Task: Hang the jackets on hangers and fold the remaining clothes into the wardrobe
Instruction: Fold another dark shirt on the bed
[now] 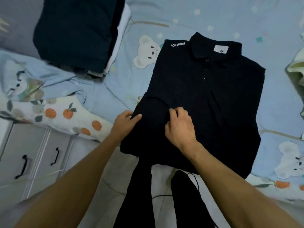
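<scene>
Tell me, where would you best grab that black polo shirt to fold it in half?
Probably the polo shirt at its bottom hem, from the near bed edge: it lies flat, collar far, and the left hand and right hand already pinch there.

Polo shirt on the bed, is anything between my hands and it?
Nothing visible. Both hands are already on the polo shirt: the left hand holds its folded left edge, and the right hand pinches fabric near the middle. The wardrobe is out of view.
</scene>
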A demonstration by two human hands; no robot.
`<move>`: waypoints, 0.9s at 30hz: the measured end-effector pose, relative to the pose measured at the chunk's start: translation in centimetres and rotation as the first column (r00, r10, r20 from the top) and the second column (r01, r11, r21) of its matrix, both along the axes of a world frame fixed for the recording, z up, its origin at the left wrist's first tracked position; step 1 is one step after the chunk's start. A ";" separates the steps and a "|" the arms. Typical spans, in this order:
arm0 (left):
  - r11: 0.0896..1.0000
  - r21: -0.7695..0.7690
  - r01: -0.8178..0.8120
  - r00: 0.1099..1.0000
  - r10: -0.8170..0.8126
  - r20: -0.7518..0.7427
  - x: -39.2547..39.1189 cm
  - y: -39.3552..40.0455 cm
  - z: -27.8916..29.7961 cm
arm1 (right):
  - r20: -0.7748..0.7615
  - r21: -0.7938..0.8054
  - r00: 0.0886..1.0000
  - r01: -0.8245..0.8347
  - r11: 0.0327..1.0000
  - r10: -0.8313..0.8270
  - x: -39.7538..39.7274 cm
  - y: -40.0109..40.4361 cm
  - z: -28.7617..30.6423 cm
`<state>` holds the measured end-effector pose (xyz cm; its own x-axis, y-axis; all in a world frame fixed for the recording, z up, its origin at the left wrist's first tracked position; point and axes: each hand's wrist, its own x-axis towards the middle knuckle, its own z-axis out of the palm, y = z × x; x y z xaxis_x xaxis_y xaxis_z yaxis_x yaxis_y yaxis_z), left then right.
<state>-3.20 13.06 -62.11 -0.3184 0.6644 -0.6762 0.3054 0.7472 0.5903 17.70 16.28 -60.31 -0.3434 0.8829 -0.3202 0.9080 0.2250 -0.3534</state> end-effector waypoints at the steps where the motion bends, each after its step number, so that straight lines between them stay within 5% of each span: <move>1: 1.000 -0.017 -0.014 0.999 0.015 0.045 -0.1 -1.6 0.2 | -0.003 0.000 1.000 0.003 1.000 -0.003 0.3 -1.1 -0.1; 5: 0.994 -0.110 0.002 0.982 0.018 0.187 -0.1 -7.2 0.3 | -0.040 -0.017 0.999 -0.027 1.000 0.026 1.2 -5.3 -0.3; 13: 0.962 -0.266 0.066 0.988 -0.025 0.153 -0.6 -16.3 -1.5 | -0.135 -0.119 0.987 0.076 0.990 -0.092 1.6 -14.6 -1.0; 20: 0.974 -0.187 -0.126 0.981 0.150 0.122 -1.7 -21.1 4.6 | -0.099 -0.234 0.986 0.105 0.967 -0.131 -0.4 -23.1 1.8; 27: 0.903 -0.186 -0.387 0.819 0.429 0.380 -0.2 -21.7 11.3 | -0.121 -0.143 0.991 0.046 0.989 -0.064 -3.8 -26.9 3.7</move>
<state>-3.43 -8.65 -50.85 -0.2322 0.4599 -0.8571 -0.2884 0.8090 0.5122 13.92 -10.57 -56.61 -0.3404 0.8511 -0.3997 0.8646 0.1161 -0.4889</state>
